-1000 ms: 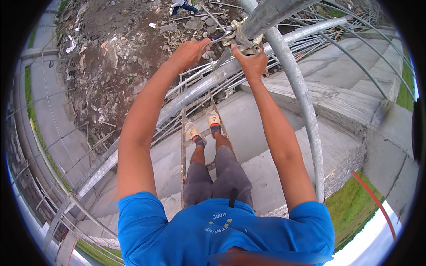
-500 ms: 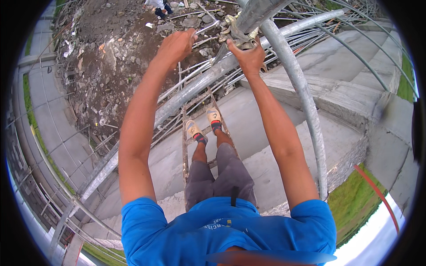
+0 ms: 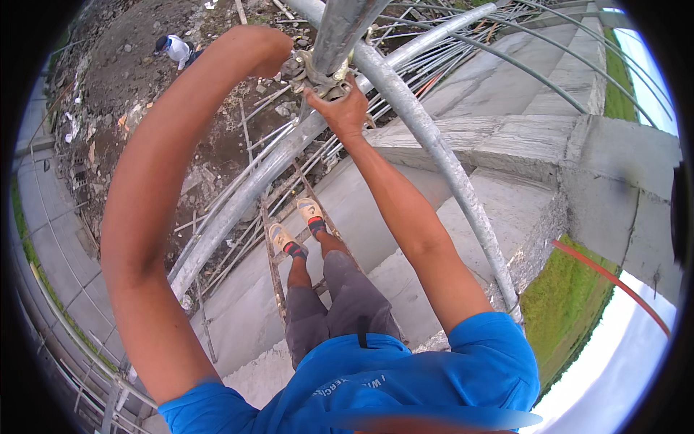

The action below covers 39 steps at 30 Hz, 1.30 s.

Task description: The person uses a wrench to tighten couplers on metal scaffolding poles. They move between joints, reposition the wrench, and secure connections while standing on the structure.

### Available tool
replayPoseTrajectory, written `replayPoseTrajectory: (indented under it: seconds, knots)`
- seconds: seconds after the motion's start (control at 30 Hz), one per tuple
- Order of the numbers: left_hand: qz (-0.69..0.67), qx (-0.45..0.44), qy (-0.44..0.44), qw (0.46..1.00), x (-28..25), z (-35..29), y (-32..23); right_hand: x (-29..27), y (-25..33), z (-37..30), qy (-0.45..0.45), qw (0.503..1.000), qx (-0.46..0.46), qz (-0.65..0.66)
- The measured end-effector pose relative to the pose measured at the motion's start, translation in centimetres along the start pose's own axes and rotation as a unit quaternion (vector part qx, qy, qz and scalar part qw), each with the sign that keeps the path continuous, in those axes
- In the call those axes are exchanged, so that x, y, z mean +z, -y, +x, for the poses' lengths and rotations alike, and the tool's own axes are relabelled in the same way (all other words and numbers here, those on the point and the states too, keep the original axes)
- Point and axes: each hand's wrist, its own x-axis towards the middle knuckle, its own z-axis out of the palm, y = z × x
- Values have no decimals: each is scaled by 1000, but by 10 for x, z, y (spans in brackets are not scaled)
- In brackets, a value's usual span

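Your right hand (image 3: 345, 110) wraps its fingers over a dull metal scaffold clamp (image 3: 318, 72) high at the joint where grey steel tubes cross. Your left hand (image 3: 278, 52) is bent behind the wrist, so its grip can't be judged. A diagonal tube (image 3: 238, 199) slants down-left, another tube (image 3: 441, 163) runs down-right. Below your feet sits a narrow ladder (image 3: 275, 267) and concrete steps (image 3: 506, 108); a person (image 3: 173, 49) stands on the rubble.

Metal clamp (image 3: 323, 71) joins crossing grey pipes (image 3: 405, 108).

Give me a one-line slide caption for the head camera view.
High on scaffolding, right hand grips the clamp joining steel tubes; left hand hidden behind the upright.
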Motion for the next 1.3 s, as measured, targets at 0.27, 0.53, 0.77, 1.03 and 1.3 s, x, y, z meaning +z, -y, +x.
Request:
replayPoseTrajectory:
  seconds: [0.27,0.53,0.77,1.03,1.3]
  knots:
    - [-248,-32,-224,942,137,-25,3,-8,7,-2,-12,1000,-9,-8]
    - [-344,-177,-338,858,206,49,-45,-4,8,-3,-31,999,-34,-23]
    - [-334,-151,-226,902,140,-29,-12,-1,4,0,-27,999,-27,-30]
    - [-52,-28,-111,992,50,-40,2,4,-5,2,-11,1000,-19,-12]
    - [29,-37,-87,995,12,-25,-21,6,-7,4,-17,1000,-25,-6]
